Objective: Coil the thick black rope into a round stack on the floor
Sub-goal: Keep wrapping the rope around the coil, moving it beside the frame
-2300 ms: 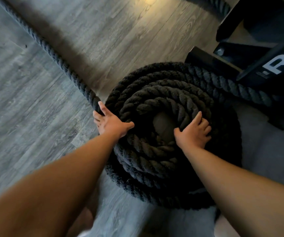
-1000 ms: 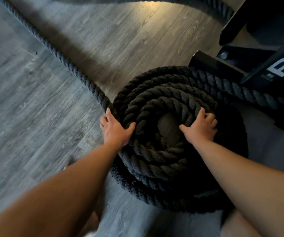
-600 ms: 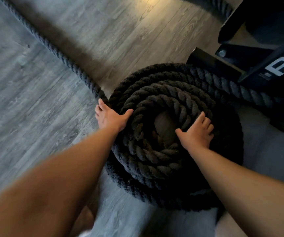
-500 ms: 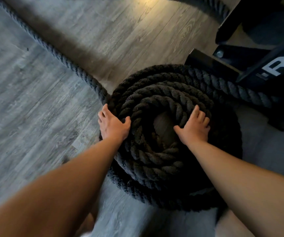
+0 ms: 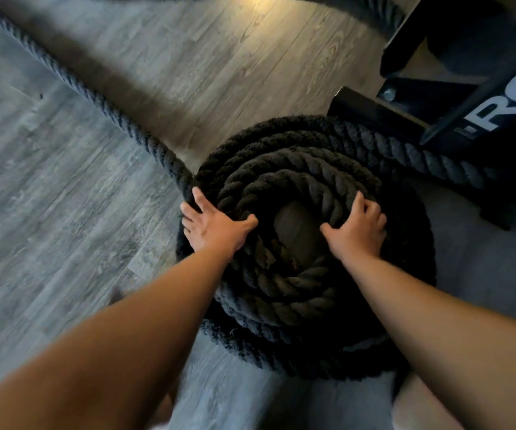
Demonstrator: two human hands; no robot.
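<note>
Black frame (image 5: pixel 455 119) (perhaps gym equipment)

You've got grey wood-plank floor (image 5: pixel 64 212) carrying the coiled black rope (image 5: pixel 281 290), its loose tail (image 5: pixel 95 100), and a black equipment frame (image 5: pixel 374 110).

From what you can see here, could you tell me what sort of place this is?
Probably a gym or home workout room: a thick black battle rope coiled on grey wood-look plank flooring, beside a black steel equipment frame with partial white lettering.
</note>
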